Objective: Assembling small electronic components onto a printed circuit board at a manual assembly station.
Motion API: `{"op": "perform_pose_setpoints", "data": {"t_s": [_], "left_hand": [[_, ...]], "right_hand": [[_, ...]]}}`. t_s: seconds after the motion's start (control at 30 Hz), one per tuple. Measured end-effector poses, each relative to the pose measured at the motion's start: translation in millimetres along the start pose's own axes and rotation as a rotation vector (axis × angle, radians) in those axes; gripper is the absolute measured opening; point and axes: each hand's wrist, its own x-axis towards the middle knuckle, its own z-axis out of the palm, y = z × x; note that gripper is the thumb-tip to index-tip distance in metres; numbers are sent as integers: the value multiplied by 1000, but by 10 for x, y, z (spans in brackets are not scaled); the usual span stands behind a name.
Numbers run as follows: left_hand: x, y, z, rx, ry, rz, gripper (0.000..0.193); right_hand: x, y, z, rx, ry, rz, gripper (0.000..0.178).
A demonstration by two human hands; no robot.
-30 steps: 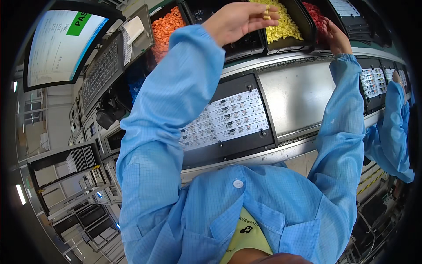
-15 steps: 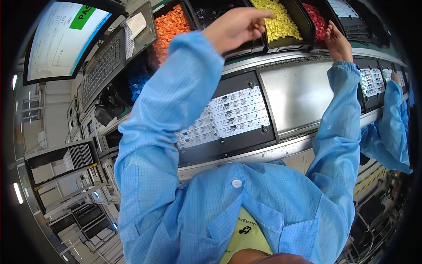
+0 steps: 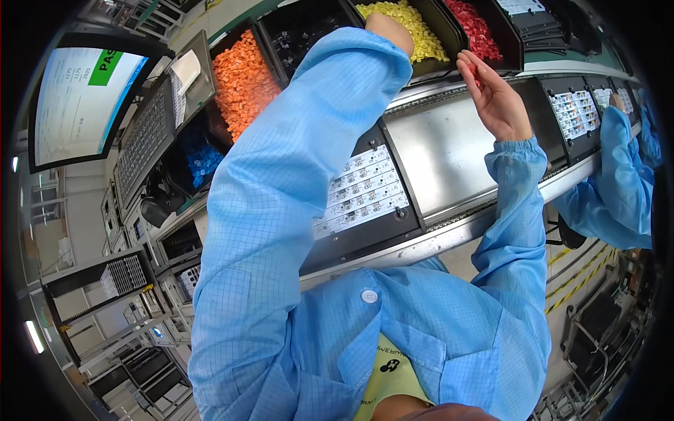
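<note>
left hand at the yellow bin, right hand just beside the red one

the yellow pieces (image 3: pixel 427 36) are small, bright and blocky, heaped loose in a black bin (image 3: pixel 434 70); the left hand (image 3: pixel 390 34) is bent over that heap, its fingers hidden behind its back — i cannot tell whether its grip is spread or pressed together; the right hand (image 3: pixel 502 105) is raised in front of the bins, its grip pinching a small red piece (image 3: pixel 473 68) at the fingertips — mostly covered; more red pieces (image 3: pixel 475 29) lie heaped in the next bin; upright black walls divide the heaps; nearer the body, a white board panel (image 3: pixel 368 184) in strips lies in a black fixture (image 3: pixel 379 228), partly under the left sleeve (image 3: pixel 281 182); a metal rail (image 3: pixel 421 247) edges the near side; the widest gap is right of the fixture, over a shiny metal plate (image 3: pixel 449 154).
</note>
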Motion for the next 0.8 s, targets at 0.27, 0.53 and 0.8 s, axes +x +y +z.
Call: {"op": "perform_pose_setpoints", "data": {"t_s": [0.27, 0.53, 0.8], "left_hand": [[-128, -239, 108, -300, 357, -57, 21], [-909, -340, 15, -2416, -256, -214, 30], [-1885, -302, 97, -2623, -376, -262, 34]], "right_hand": [[-40, 76, -21, -69, -99, 31, 45], [-162, 447, 10, -200, -125, 110, 47], [84, 629, -263, -142, -223, 221, 40]]}}
